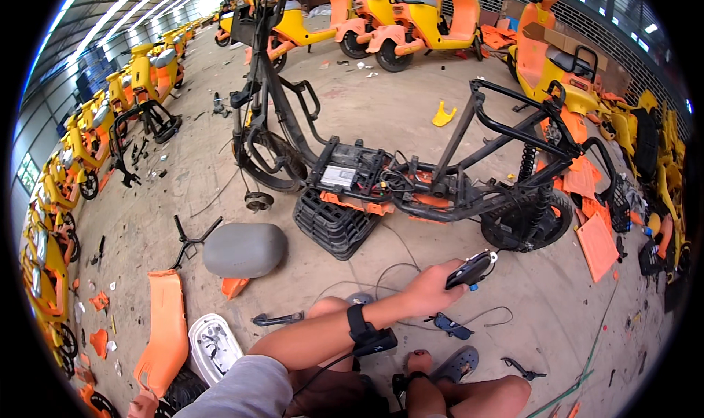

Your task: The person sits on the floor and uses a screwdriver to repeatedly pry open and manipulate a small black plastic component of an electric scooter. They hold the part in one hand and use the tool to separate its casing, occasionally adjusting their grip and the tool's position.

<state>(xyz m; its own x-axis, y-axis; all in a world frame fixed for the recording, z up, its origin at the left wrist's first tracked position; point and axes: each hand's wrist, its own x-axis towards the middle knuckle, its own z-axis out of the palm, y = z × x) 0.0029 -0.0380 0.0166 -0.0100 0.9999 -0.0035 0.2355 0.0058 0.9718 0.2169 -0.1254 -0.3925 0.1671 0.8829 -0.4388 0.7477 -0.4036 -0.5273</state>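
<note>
My left arm (pixel 315 330), in a grey sleeve with a black strap and small device at the wrist, reaches across to the right. In my left hand (pixel 436 286) is a black, rounded part (pixel 471 270) with a pale edge and a small blue bit. Low between my legs, my right hand (pixel 419 362) looks closed; whatever it may hold is hidden. Ahead of me stands a stripped black scooter frame (pixel 447 209) with both wheels, resting over a black plastic crate (pixel 337 224). A silver-faced box (pixel 339 177) sits in its floor section.
Near my feet lie a small black part (pixel 451 326), a cable and a black bracket (pixel 523 368). Left are a grey seat (pixel 246 249), a long orange panel (pixel 163 330) and a white shell (pixel 213 348). Yellow-orange scooters (pixel 411 22) line the back; panels are heaped right.
</note>
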